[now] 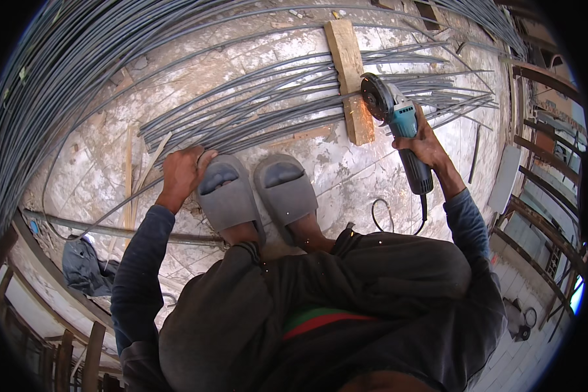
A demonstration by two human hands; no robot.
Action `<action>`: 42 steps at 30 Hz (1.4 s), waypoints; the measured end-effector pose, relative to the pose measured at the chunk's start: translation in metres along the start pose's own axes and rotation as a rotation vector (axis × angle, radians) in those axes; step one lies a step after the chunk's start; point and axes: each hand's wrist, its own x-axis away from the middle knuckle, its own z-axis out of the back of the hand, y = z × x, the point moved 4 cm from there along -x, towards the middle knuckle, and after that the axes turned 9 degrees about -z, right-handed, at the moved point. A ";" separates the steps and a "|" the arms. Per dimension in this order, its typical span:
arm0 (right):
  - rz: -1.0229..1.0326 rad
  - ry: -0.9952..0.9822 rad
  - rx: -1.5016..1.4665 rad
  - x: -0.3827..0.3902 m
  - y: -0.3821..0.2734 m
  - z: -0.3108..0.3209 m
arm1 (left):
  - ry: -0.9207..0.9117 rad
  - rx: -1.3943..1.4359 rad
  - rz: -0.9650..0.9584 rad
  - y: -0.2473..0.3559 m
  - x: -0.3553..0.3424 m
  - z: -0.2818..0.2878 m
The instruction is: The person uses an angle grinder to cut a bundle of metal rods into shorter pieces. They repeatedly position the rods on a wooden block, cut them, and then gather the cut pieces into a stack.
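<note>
My right hand (426, 145) is wrapped round the body of a teal and black angle grinder (405, 122). Its dark disc meets a steel rod at the edge of a wooden block (346, 72), and orange sparks fly there. My left hand (185, 171) is closed on a steel rod (140, 191) beside the near end of a loose bundle of rods (261, 108). The fingertips are partly hidden. Several rods of the bundle cross the wooden block and spread out to the right of it.
Long steel rods (52, 85) are piled along the left and far side. My feet in grey slippers (225, 189) stand close to the bundle. The grinder's black cord (424, 212) trails on the floor. Wood strips (129, 176), a pipe (183, 239) and a dark cloth (81, 268) lie left.
</note>
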 end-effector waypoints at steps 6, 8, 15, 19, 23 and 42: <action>-0.042 0.001 -0.061 0.006 -0.006 0.001 | -0.001 -0.010 -0.016 -0.002 -0.004 -0.004; -0.041 -0.014 -0.057 0.005 -0.006 0.003 | 0.014 -0.026 -0.029 0.000 -0.005 -0.004; -0.017 0.010 -0.051 0.002 0.000 0.001 | -0.013 -0.024 -0.017 -0.001 -0.004 -0.005; -0.021 -0.032 -0.104 0.000 0.004 0.000 | -0.051 0.014 0.043 0.002 -0.004 -0.002; -0.005 -0.031 -0.107 -0.001 0.003 -0.002 | -0.088 -0.006 0.100 0.001 -0.002 0.000; 0.033 -0.097 -0.120 -0.004 0.021 0.009 | -0.135 -0.005 0.133 0.016 -0.001 -0.002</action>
